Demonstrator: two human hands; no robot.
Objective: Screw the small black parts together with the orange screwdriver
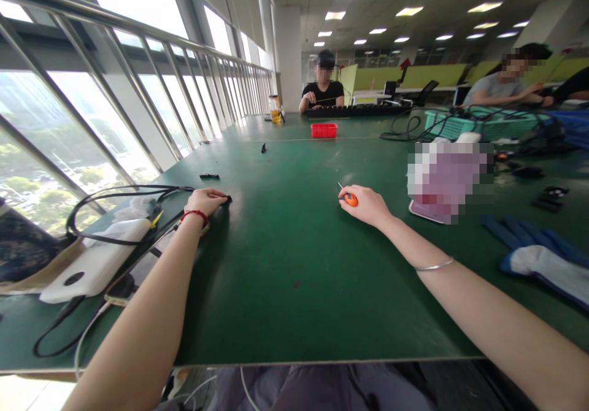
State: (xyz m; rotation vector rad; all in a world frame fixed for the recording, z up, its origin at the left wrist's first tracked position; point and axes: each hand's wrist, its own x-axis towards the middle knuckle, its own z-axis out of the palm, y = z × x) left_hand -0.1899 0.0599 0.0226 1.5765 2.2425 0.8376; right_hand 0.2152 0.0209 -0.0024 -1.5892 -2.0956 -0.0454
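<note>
My left hand (207, 201) rests on the left of the green table, its fingers closed on a small black part (227, 200). What kind of part it is, I cannot make out. On the right, my right hand (365, 203) is wrapped round a screwdriver (351, 199) with an orange and black handle. Its thin metal shaft points up and to the left, away from me. Beyond my left hand lies a black strip-shaped piece (209, 176), and farther off a small black piece (263, 148) sits on the table.
A red bin (324, 130) stands toward the far end. Black cables (133, 190) and a white case (99, 261) lie at left. At right are a pink, partly blurred object (444, 184), a blue-and-white glove (547, 264) and a green basket (501, 124). Two people sit beyond.
</note>
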